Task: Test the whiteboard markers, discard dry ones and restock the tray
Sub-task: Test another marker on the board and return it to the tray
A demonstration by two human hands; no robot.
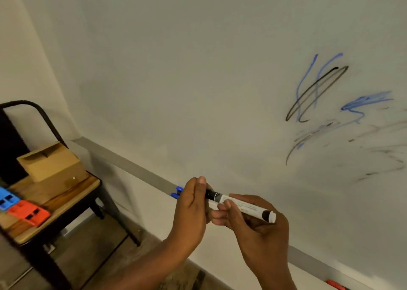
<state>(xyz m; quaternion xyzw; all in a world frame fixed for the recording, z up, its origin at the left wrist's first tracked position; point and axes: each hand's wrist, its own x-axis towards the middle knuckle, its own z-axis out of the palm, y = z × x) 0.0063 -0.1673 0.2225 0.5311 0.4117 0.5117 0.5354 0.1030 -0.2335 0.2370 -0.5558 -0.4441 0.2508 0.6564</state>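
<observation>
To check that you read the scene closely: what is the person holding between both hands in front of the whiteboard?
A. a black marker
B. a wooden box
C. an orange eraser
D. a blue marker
A: the left hand and right hand grip a white-barrelled black marker with black ends.

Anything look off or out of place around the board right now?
Nothing damaged or spilled. The board carries blue and black scribbles with smudged streaks below. Both hands hold a black marker.
</observation>
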